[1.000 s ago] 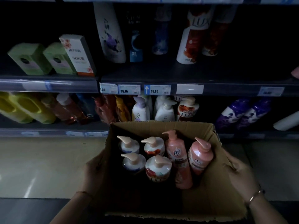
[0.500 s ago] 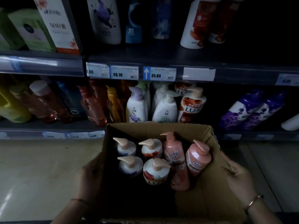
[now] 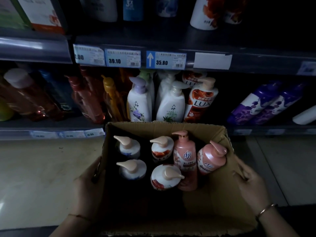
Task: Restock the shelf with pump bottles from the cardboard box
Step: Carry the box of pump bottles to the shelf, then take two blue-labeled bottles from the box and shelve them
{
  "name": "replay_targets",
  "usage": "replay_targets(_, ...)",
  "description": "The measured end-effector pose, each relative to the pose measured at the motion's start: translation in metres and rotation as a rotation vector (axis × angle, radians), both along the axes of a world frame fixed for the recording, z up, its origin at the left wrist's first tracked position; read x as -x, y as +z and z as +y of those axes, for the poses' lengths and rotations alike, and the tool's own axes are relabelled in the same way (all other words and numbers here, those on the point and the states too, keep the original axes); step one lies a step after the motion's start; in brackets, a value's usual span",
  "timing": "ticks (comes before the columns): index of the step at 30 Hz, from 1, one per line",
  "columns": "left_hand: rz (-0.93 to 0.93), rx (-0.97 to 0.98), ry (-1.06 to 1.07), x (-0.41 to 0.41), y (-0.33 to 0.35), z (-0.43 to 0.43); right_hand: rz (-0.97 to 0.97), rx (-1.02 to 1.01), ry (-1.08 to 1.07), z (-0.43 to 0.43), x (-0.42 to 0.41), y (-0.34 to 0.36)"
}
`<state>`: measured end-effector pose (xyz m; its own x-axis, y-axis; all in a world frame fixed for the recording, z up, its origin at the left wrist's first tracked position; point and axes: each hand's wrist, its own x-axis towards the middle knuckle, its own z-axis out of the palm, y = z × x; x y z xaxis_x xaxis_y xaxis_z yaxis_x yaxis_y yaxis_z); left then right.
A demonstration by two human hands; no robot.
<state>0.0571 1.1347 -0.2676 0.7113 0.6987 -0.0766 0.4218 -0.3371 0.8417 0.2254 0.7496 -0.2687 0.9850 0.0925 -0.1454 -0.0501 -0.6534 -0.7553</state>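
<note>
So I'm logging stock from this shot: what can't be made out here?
All in the head view:
- Leftmost price tag: first digits hidden by the neighbouring rail.
- Top-shelf bottles: upper parts cut off by the frame's top edge.
- Cardboard box: its near-left interior is lost in shadow.
- Lower rail labels: blurred, unreadable.
- Left hand and right hand: fingertips hidden by the box walls.

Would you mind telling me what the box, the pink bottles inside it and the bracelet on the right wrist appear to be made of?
The box looks like matte brown corrugated cardboard, with creased walls and raw edges. The two pink bottles seem to be glossy moulded plastic, judging by soft highlights and their matching pump heads. The bracelet looks like thin polished metal, gold or copper toned; the dim light leaves that uncertain.
</note>
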Motion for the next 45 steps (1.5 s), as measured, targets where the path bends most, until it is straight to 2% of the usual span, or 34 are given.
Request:
replay_targets(5,-0.007,-0.018,0.013,0.000,-0.005,0.003,0.035,-0.060,0.017,-0.003,0.004,-0.001)
replay_targets(8,-0.035,0.062,0.007,0.001,-0.003,0.002,0.072,-0.082,0.029,-0.001,0.004,0.004)
replay_targets(12,-0.036,0.073,-0.011,0.001,0.004,0.001,0.088,-0.135,0.041,0.003,0.007,0.013)
replay_targets(17,-0.005,0.117,-0.068,0.002,0.002,0.005,0.089,-0.093,0.068,0.002,0.006,0.016)
replay_targets(20,0.008,0.118,-0.086,0.004,0.001,0.007,0.002,0.004,0.051,0.011,0.004,0.034)
replay_targets(22,-0.026,0.096,-0.078,0.004,0.000,0.008,-0.123,0.125,0.061,0.021,0.000,0.048)
replay_targets(24,-0.094,-0.040,-0.085,0.004,0.006,0.007,-0.278,0.212,0.105,0.037,-0.004,0.062)
replay_targets(27,-0.243,-0.244,-0.191,0.003,0.024,0.000,-0.361,0.139,0.260,0.086,-0.002,0.079)
replay_targets(30,-0.269,-0.243,-0.303,0.004,0.031,-0.013,-0.390,0.031,0.475,0.151,0.006,0.081)
replay_targets(33,-0.057,0.011,-0.329,0.005,0.020,-0.015,-0.287,-0.136,0.627,0.209,0.014,0.065)
replay_targets(35,0.091,0.131,-0.332,0.006,0.009,-0.017,-0.034,-0.263,0.623,0.234,0.020,0.047)
replay_targets(37,0.134,0.204,-0.345,0.006,0.002,-0.023,0.157,-0.302,0.594,0.247,0.024,0.025)
replay_targets(39,0.133,0.208,-0.350,0.001,-0.002,-0.028,0.212,-0.205,0.593,0.253,0.018,0.009)
replay_targets(42,0.151,0.204,-0.327,-0.012,-0.008,-0.025,0.257,0.044,0.632,0.265,0.003,0.004)
replay_targets(45,0.157,0.247,-0.356,-0.023,-0.015,-0.022,0.342,0.086,0.682,0.276,-0.007,0.000)
